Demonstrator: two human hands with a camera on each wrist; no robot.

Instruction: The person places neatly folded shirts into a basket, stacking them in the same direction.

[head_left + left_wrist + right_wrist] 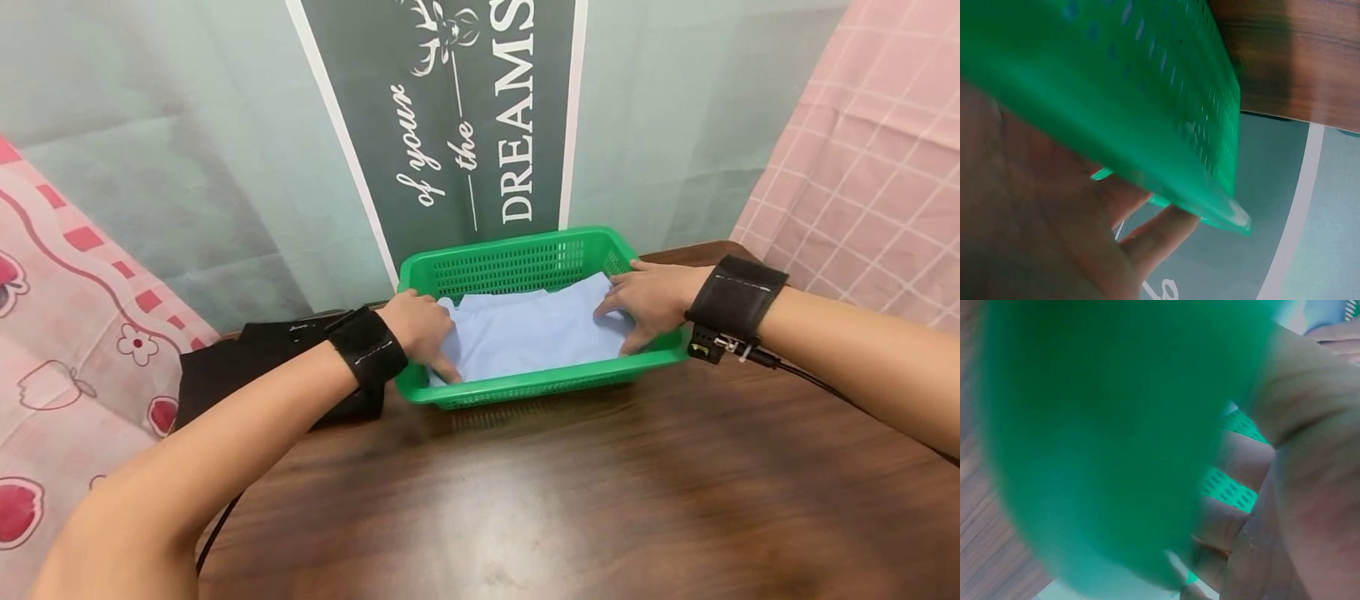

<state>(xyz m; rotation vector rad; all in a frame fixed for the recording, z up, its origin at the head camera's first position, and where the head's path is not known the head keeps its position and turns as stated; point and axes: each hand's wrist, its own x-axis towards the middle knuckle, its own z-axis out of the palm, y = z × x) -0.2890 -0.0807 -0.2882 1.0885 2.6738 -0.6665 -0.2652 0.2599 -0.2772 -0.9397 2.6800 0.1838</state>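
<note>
Pressing blue cloth (pixel 528 333) in green basket (pixel 517 262): left hand (pixel 420 325), right hand (pixel 648 300), fingers flat; black garment (pixel 247 367) beside.

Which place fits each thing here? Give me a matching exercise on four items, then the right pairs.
Things:
1. light blue folded cloth
2. green basket
3. black cloth
4. pink checked cloth

Places:
A. on the wooden table, by the wall banner
B. hanging at the far right
C. inside the basket, under both hands
D. on the table, left of the basket

Pairs: 1-C, 2-A, 3-D, 4-B. The left hand and right hand both press on the blue cloth.
</note>
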